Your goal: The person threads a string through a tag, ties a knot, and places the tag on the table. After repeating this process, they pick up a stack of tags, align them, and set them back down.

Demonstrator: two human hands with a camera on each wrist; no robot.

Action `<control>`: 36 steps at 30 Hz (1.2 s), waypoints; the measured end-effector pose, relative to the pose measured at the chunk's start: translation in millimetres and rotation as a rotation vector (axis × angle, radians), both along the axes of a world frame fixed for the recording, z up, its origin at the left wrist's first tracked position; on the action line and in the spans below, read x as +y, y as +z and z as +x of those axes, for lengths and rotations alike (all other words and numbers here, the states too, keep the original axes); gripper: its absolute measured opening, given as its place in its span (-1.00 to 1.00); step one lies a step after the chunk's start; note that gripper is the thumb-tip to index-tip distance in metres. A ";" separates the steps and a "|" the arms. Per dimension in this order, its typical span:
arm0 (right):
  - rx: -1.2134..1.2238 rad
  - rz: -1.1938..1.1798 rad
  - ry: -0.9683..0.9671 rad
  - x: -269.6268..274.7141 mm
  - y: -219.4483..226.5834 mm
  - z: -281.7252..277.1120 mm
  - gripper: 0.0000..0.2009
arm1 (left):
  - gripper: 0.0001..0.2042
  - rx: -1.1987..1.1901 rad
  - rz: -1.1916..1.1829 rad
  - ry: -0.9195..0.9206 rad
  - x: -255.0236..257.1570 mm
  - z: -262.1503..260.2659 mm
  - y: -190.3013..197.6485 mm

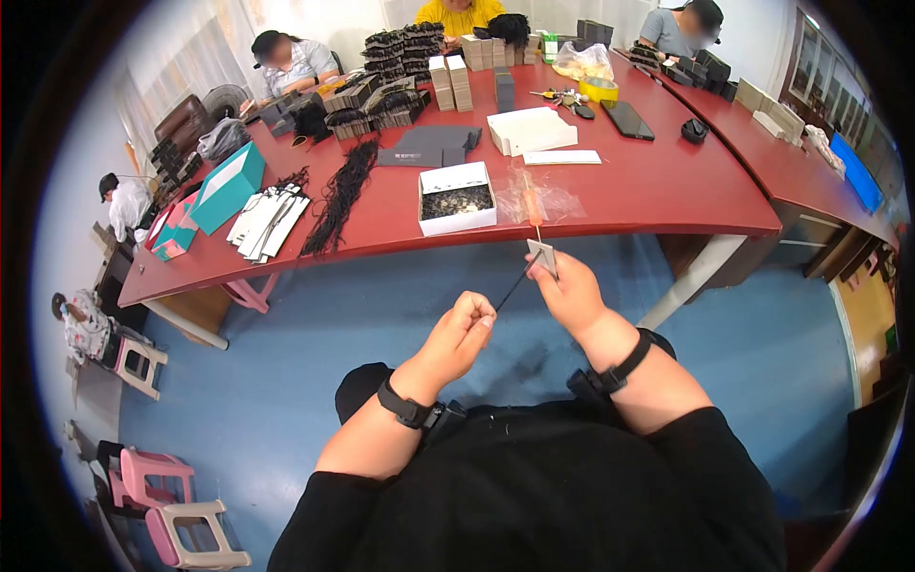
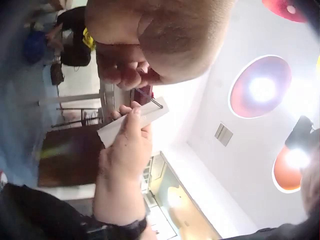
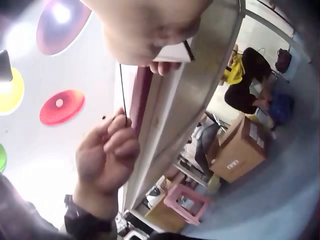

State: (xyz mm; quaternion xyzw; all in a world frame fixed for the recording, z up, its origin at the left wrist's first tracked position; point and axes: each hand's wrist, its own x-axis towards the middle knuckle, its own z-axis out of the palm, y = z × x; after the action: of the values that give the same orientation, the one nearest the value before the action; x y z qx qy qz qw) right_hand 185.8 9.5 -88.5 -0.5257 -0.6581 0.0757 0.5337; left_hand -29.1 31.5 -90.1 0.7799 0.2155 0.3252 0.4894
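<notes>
My right hand (image 1: 575, 294) pinches a small pale tag (image 1: 541, 254) between thumb and fingers, just off the table's front edge. A thin black cord (image 1: 516, 286) passes through a hole near the tag's end, seen in the left wrist view. Curled fingers of my left hand (image 1: 459, 334) grip the cord's other part, drawn straight between the hands. Right beyond the tag, an orange-handled tool (image 1: 532, 204) lies on clear plastic, its thin metal shaft jutting past the edge toward the tag. In the right wrist view my right hand partly hides the tag (image 3: 172, 52).
On the red table (image 1: 658, 186) stand a white box (image 1: 457, 225) of small pieces, white tags (image 1: 269, 221), a bundle of black cords (image 1: 343, 198) and a white stack (image 1: 530, 132). A phone (image 1: 627, 120) lies farther right. Several people sit around; stools (image 1: 195, 534) stand at left.
</notes>
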 end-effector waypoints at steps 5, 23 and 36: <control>0.127 -0.112 0.013 -21.4 -5.6 -3.9 -0.83 | -0.56 -0.187 -0.542 -0.128 8.9 21.9 5.1; 0.881 -0.270 0.421 -12.3 19.7 3.5 -0.76 | -0.86 0.161 -0.177 0.051 -1.6 20.0 22.4; 0.905 -0.358 0.535 -9.1 24.2 3.2 -0.90 | -0.85 0.176 -0.156 0.040 -4.7 18.2 25.4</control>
State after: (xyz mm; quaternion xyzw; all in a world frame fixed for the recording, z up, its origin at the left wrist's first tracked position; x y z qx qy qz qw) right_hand 189.1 0.4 -64.3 -0.3379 -0.4506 0.5375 0.6276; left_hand -10.9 26.8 -64.7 0.7607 0.2978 0.2475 0.5210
